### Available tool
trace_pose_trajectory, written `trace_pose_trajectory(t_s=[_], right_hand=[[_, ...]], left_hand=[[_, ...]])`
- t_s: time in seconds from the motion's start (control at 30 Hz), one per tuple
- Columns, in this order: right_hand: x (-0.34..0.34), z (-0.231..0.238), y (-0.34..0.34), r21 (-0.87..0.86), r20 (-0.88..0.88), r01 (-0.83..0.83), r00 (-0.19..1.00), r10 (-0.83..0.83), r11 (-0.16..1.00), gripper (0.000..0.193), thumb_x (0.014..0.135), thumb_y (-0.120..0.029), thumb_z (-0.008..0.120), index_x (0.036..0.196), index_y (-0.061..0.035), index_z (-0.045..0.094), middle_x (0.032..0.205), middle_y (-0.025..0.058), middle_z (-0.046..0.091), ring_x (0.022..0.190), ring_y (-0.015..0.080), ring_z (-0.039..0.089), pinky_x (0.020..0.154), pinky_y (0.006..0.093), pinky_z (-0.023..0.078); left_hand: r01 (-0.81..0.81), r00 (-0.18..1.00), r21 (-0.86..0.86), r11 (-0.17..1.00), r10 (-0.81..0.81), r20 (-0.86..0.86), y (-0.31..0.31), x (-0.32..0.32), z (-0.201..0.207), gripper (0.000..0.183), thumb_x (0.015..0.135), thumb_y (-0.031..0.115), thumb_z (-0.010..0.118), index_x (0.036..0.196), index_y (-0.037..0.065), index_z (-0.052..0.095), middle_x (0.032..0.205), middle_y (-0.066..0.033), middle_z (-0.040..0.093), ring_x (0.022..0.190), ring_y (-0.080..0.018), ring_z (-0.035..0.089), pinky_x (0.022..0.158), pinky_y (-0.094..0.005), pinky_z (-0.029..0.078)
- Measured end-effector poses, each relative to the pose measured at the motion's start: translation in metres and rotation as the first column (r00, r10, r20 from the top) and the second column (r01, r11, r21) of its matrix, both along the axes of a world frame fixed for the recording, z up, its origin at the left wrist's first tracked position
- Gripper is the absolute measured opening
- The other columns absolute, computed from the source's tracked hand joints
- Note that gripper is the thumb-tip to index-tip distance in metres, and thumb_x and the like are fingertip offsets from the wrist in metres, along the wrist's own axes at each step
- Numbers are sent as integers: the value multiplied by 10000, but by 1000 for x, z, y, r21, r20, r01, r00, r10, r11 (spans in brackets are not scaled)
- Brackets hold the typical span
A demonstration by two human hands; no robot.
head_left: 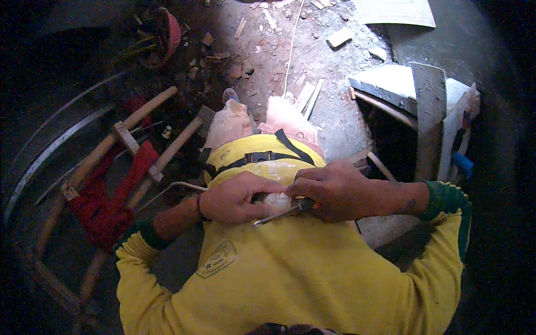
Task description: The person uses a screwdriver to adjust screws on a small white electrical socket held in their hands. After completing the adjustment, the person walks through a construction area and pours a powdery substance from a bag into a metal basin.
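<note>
In front of my waist my left hand (237, 196) is closed around a small white object (274, 199), possibly an electrical fitting; my fingers hide much of it. A pale cord (177, 185) runs from the left toward this hand; whether it joins the white object I cannot tell. My right hand (330, 191) grips a screwdriver (282, 214) by its dark handle, and the metal shaft points left, below the white object. The thumb and fingers of my right hand also reach the white object's right side.
A wooden ladder (89, 162) with a red cloth (106, 212) over it lies at left. Boards (429, 111) and a blue-handled tool (462, 163) stand at right. Wood scraps (339, 37) litter the floor ahead, with a reddish basin (169, 39) at the far left.
</note>
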State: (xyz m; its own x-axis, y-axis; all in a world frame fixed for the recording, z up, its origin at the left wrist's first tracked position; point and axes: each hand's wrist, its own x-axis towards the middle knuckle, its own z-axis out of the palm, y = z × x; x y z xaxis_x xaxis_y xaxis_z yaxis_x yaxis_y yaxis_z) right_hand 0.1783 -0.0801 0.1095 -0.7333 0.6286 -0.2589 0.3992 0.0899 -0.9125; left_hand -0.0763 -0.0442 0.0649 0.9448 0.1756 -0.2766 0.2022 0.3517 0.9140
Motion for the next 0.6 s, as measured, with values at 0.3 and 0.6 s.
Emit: trace_pose_trajectory(t_s=[0.3, 0.6], right_hand=[[-3, -15, -7, -53, -74, 54, 996, -58, 997, 282, 810, -183, 682, 1000, -49, 523, 856, 146, 600, 693, 391, 639, 566, 492, 500], [16, -38, 11, 48, -50, 237, 971, -234, 970, 435, 780, -319, 761, 1094, -72, 587, 919, 116, 641, 757, 341, 664, 620, 421, 534]], left_hand=[[-11, 994, -24, 1000, 9, -111, -1, 1, -1, 390, 851, 171, 703, 1204, 19, 634, 989, -181, 691, 837, -222, 667, 725, -346, 500], [-190, 964, 360, 913, 243, -108, 10, 14, 4, 434, 800, 208, 772, 1170, 36, 626, 1050, -163, 661, 968, -289, 653, 834, -368, 509]])
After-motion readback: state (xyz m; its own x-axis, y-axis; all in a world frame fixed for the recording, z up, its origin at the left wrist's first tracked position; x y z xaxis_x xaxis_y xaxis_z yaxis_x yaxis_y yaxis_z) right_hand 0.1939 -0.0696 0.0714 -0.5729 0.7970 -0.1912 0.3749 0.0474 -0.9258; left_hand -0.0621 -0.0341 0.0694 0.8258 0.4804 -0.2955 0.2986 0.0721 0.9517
